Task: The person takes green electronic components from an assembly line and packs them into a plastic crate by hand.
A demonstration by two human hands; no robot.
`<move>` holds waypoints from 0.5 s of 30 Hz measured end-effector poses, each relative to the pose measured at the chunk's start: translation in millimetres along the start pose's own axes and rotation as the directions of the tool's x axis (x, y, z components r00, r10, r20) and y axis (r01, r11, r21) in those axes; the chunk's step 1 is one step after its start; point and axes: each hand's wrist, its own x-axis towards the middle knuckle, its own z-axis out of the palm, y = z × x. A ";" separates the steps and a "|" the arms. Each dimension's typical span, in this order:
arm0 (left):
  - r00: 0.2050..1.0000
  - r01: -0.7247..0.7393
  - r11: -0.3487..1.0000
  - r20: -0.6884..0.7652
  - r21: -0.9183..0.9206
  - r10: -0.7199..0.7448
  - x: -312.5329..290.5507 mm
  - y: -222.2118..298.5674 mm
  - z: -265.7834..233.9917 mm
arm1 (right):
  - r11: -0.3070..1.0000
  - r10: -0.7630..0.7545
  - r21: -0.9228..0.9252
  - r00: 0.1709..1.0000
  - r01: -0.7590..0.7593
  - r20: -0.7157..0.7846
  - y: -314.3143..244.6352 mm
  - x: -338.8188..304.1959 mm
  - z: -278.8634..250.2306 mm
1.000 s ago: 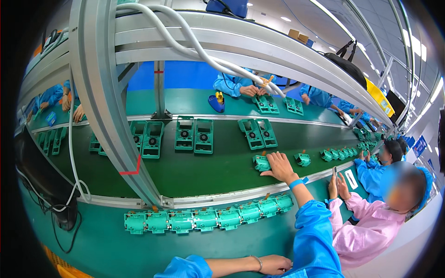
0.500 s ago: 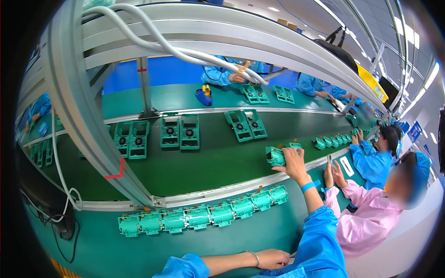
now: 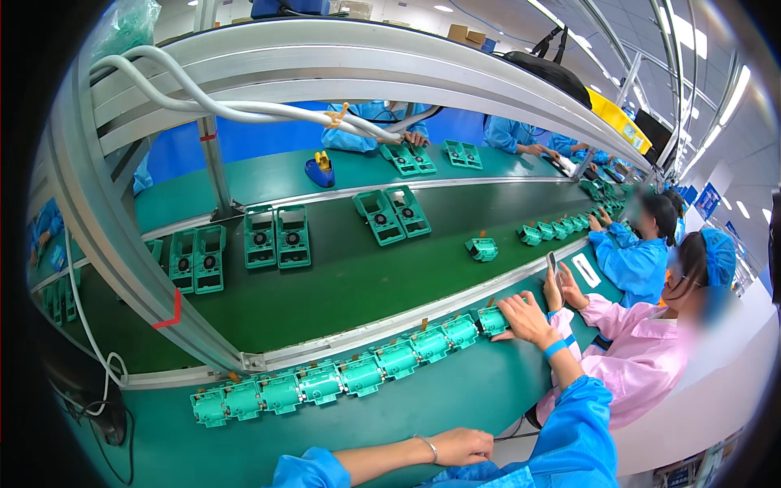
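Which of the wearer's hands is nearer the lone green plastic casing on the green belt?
Right. The right hand is across the silver metal rail from the casing; the left hand is much farther, low in view.

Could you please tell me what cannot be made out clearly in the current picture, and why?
In the head view:
Left hand: its curled shape hides the palm, so whether it holds anything is unclear.
Housing: the right hand covers its right end.
Phone: too small and sharply angled to read its screen.
Tray: partly hidden behind the post.
Left sleeve: cut off by the lower edge.
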 end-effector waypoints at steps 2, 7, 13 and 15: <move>1.000 -0.015 1.000 -0.006 0.002 0.015 -0.1 -0.9 1.5 | 0.999 -0.030 0.015 0.999 0.030 -0.024 -7.6 6.1 -0.8; 0.998 -0.048 0.999 -0.033 0.019 0.049 1.4 -3.3 1.9 | 0.999 -0.034 0.029 0.999 0.034 -0.009 -11.6 11.3 0.7; 0.999 -0.025 1.000 -0.021 0.014 0.026 1.4 -2.8 2.1 | 0.999 -0.019 0.033 0.999 0.020 -0.042 -13.9 10.6 -11.0; 0.999 -0.020 1.000 -0.027 0.015 0.021 0.1 -3.2 2.6 | 0.997 0.045 0.073 0.997 -0.040 -0.069 -15.4 4.3 -20.1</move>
